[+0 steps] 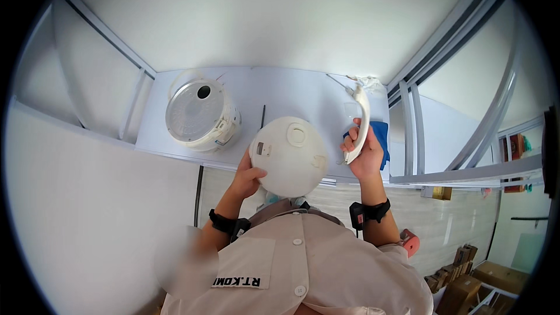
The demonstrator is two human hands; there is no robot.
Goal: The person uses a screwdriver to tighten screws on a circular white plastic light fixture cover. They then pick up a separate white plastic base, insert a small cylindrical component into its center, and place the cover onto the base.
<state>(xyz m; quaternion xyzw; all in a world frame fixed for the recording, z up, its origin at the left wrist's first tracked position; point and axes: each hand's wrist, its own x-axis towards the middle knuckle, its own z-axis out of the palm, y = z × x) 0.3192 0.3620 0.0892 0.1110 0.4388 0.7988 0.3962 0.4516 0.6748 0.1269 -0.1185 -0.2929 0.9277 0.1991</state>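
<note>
My left hand [248, 176] grips the left edge of a round white appliance lid [290, 166], thumb on top. The lid is tilted up at the table's front edge, close to my body. It has a raised oval piece near its far edge and a small dark window on the left. In my right hand [366, 154] is a long curved white plastic handle [363, 108], its far end pointing away from me. Under and beside that hand lies a blue cloth [380, 137]. At the left stands a white rice cooker body [224, 125] with a silvery round top and a dark hole.
A thin dark rod [263, 115] lies behind the lid. Near the handle's far end are a screwdriver [344, 86], a crumpled white plastic bag [370, 84] and a small clear piece [351, 109]. White-framed panels flank the table [291, 90]. Cardboard boxes [461, 291] stand on the floor at right.
</note>
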